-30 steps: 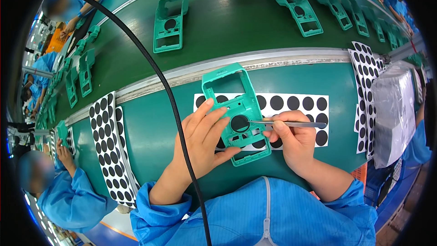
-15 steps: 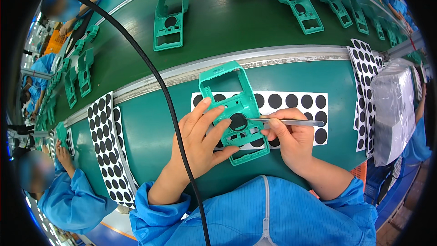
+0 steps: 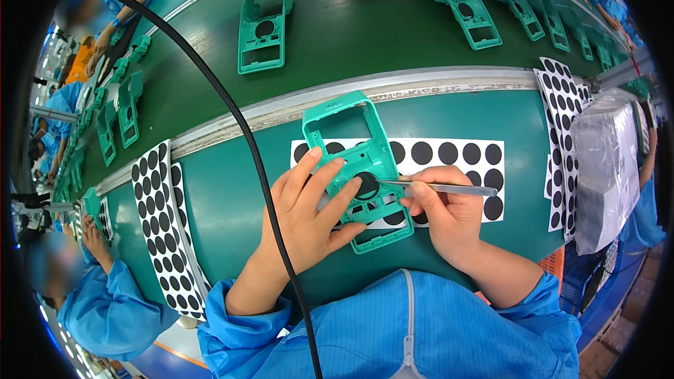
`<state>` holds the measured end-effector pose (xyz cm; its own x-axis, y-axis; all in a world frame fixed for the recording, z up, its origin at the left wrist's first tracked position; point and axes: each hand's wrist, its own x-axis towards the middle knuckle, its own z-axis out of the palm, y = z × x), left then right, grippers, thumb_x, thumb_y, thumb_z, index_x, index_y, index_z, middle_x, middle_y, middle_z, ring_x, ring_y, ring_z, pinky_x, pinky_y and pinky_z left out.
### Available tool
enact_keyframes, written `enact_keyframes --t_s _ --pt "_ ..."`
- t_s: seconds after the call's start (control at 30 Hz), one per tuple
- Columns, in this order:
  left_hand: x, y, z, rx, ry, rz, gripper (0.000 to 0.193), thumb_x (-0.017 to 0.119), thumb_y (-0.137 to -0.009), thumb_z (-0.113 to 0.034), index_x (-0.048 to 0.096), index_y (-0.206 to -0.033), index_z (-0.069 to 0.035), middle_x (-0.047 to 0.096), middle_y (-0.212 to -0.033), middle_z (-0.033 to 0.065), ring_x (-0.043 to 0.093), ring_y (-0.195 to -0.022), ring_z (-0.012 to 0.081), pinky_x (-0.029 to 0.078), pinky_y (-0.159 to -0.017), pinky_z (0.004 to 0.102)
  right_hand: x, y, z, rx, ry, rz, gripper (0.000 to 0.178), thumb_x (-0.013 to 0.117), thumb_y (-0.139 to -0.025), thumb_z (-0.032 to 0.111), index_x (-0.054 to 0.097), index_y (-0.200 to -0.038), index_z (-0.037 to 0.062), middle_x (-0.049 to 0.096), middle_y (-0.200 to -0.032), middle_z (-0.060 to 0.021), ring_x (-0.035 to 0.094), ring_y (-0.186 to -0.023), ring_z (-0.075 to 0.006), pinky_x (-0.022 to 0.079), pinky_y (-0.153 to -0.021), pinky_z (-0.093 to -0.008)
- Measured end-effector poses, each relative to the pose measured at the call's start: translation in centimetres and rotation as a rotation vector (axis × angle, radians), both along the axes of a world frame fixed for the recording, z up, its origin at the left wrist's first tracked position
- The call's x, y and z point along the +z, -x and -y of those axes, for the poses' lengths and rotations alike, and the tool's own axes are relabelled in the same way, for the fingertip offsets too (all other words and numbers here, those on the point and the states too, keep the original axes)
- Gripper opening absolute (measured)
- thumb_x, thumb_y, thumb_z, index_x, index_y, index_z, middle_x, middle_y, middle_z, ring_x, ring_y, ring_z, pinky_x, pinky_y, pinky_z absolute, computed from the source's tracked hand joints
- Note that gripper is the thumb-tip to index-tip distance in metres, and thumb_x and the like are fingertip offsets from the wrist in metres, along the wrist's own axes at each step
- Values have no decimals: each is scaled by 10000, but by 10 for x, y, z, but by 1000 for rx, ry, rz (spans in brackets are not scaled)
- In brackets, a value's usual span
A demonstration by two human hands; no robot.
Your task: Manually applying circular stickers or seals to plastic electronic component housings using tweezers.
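A green plastic housing point(image 3: 380, 149) lies over a white sheet of black round stickers point(image 3: 449, 152) on the bench before me. In its round recess sits a black disc point(image 3: 367, 187). Spread across the housing's left side is my left hand point(image 3: 307, 214), its forefinger touching the disc's upper left edge and its thumb near the lower opening. My right hand point(image 3: 449, 214) pinches metal tweezers point(image 3: 456, 188), pointing left with their tip at the disc's right edge. How far the tweezer tips are apart is too small to tell.
Beyond a metal rail point(image 3: 421, 91), a green conveyor belt point(image 3: 351, 28) carries more housings point(image 3: 262, 49). Sticker sheets point(image 3: 160, 224) lie at left; others point(image 3: 562, 119) stand at right beside a plastic-wrapped stack point(image 3: 607, 175). A black cable point(image 3: 246, 130) crosses my view. A co-worker point(image 3: 112, 309) sits at left.
My left forefinger has moved slightly right onto the disc's edge. The tweezers stay at the disc's right side, and the whole view has shifted a little.
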<state>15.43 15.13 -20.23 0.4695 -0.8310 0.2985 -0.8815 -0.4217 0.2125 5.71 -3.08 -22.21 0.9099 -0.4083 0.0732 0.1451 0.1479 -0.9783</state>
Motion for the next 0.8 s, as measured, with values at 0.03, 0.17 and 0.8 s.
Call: enact_keyframes --t_s 0.03,0.17,0.8 --pt "0 0 0 -1 0 0 525 747 -587 -352 622 -1048 -135 497 -1197 83 390 -1207 296 389 -873 405 0 0 0 3 5 1 83 555 -864 14 563 -939 -20 587 -753 -62 540 -617 -60 445 -539 -168" --pt "0 1 2 6 -25 10 547 742 -584 -373 621 -1069 -152 488 -1207 79 379 -1209 302 390 -868 405 1 0 -1 -3 38 1 89 563 -858 13 567 -942 -19 588 -741 -61 536 -606 -61 449 -530 -171" --pt "3 4 6 41 -74 28 585 751 -559 -389 614 -1097 -204 458 -1243 77 360 -1208 298 397 -861 406 2 0 -1 -35 191 -15 120 620 -820 30 594 -926 -19 633 -738 -74 586 -578 -77 479 -497 -179"
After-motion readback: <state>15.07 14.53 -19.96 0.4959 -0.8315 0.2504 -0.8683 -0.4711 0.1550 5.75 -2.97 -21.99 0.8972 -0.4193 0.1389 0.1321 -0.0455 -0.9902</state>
